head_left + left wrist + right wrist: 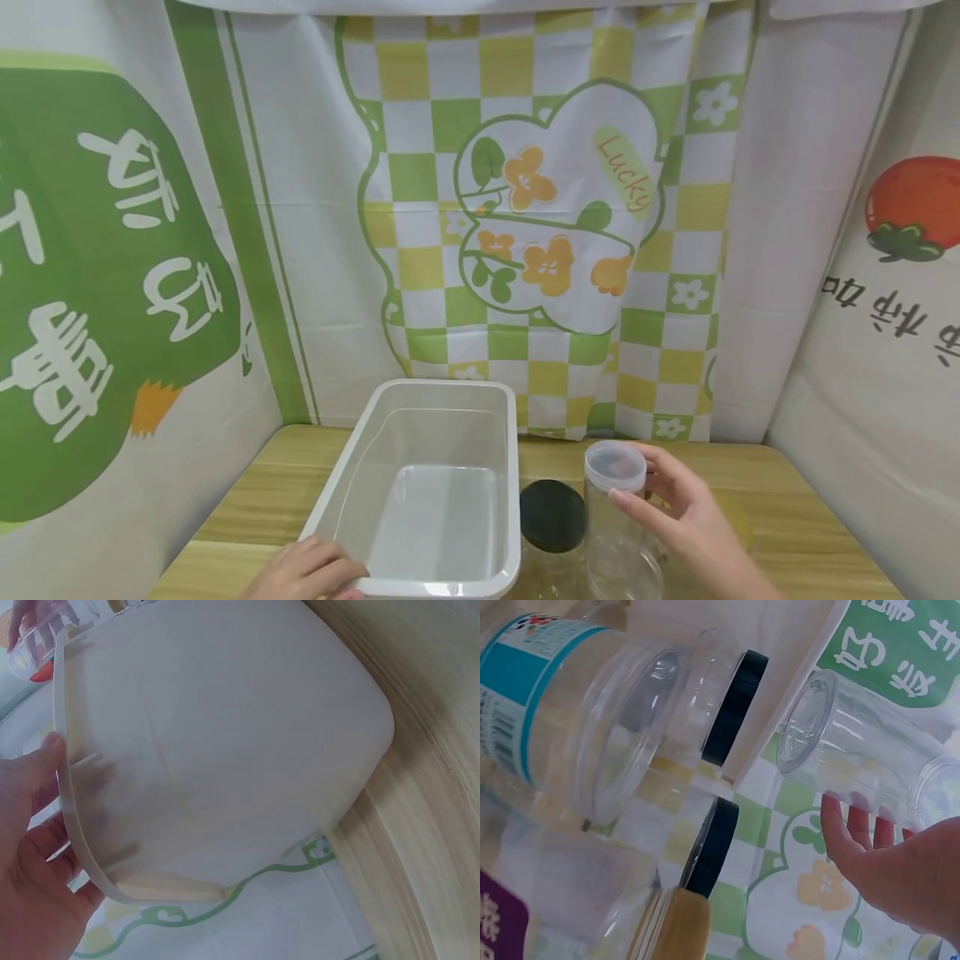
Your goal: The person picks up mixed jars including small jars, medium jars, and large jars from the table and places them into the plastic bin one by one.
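Note:
At the near-left corner of a white plastic bin, my left hand grips the rim. Its thumb lies on the bin's outer side in the left wrist view, and its fingers reach over the rim. A clear plastic jar with a translucent lid stands upright in my right hand, thumb in front and fingers behind. The right wrist view shows this jar raised above the other jars, with no label visible. Just left of it is a clear jar with a black lid.
Several more clear jars stand close together: one with a blue label, one with another black lid, one with a yellow lid. The wooden table is bordered by printed cloth at the back and sides.

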Motion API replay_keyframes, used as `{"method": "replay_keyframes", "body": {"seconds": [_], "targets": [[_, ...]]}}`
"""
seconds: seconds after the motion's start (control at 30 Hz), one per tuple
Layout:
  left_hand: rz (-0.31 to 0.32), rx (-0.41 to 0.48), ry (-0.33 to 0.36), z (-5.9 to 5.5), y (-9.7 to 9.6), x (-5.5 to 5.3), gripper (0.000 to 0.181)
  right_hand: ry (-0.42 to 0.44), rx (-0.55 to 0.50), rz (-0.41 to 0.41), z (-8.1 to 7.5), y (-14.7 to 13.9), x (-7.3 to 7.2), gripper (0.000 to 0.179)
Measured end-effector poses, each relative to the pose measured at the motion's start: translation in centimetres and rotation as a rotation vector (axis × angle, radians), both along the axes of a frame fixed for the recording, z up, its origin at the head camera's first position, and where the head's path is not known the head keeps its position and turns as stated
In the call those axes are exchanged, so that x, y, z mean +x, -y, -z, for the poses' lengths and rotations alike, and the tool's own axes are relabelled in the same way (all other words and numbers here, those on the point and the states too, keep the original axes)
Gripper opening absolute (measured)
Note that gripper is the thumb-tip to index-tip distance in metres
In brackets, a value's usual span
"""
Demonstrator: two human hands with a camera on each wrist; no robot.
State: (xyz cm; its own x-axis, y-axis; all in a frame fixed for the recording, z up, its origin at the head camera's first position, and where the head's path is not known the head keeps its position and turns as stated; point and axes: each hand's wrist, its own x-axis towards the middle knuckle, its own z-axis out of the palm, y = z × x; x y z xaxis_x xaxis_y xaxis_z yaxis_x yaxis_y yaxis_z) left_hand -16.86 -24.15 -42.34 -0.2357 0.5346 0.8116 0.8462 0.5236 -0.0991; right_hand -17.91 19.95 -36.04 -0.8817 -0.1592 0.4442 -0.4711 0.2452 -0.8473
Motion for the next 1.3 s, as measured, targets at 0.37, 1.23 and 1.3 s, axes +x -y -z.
{"method": "replay_keyframes", "body": {"seconds": [0.37, 1.23, 1.3], "targets": [[-0.004, 0.047, -0.113, 0.1, -0.6, -0.1, 0.031, 0.154, -0.067, 0.000, -1.9, 2.0, -0.5, 0.046], [-0.013, 0.081, -0.059, 0.1, -0.8, 0.2, 0.031, 0.094, -0.051, -0.098, -4.1, 5.8, -1.7, 0.044], [-0.013, 0.077, -0.061, 0.1, -0.8, 0.1, 0.032, 0.107, -0.039, -0.105, -4.3, 6.1, -1.8, 0.043]]}}
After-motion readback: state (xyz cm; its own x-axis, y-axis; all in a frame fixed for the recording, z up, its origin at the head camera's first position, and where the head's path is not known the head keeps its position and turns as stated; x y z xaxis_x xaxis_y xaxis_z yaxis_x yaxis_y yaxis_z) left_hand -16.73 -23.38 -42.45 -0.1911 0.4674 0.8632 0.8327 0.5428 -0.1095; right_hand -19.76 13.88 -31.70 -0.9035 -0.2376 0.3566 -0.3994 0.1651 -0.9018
